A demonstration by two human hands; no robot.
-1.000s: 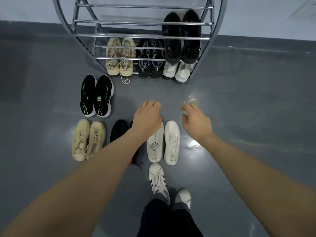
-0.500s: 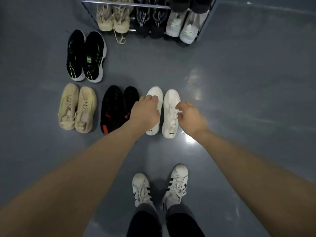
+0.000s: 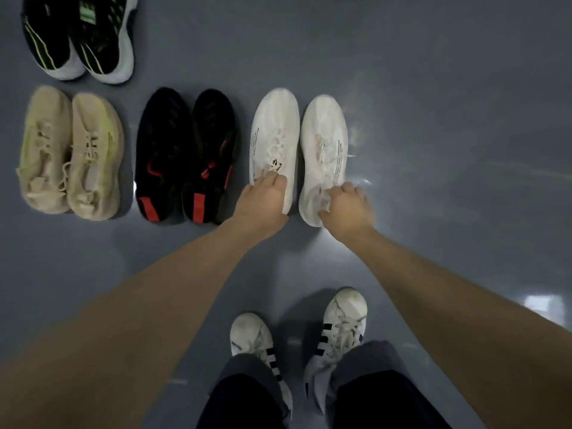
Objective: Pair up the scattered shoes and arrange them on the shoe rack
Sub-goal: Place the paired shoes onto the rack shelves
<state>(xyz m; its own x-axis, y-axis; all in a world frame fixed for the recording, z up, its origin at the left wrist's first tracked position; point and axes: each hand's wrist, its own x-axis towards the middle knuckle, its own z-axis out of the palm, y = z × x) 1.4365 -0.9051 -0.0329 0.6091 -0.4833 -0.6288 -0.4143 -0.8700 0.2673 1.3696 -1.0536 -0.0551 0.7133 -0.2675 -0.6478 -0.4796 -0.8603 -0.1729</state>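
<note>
The black-and-green sneakers (image 3: 79, 38) are cut off by the top edge, and the dark side print on the white sneakers is too small to read. The left hand (image 3: 263, 201) grips the heel of the left white sneaker (image 3: 274, 140); the right hand (image 3: 348, 209) grips the heel of the right white sneaker (image 3: 323, 144), both on the floor (image 3: 448, 119) beside the black-and-red sneakers (image 3: 185, 153).

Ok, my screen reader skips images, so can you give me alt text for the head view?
Left hand and right hand each grip the heel of one shoe of a white pair on a grey floor. Black-red, beige and black-green pairs lie left.
</note>
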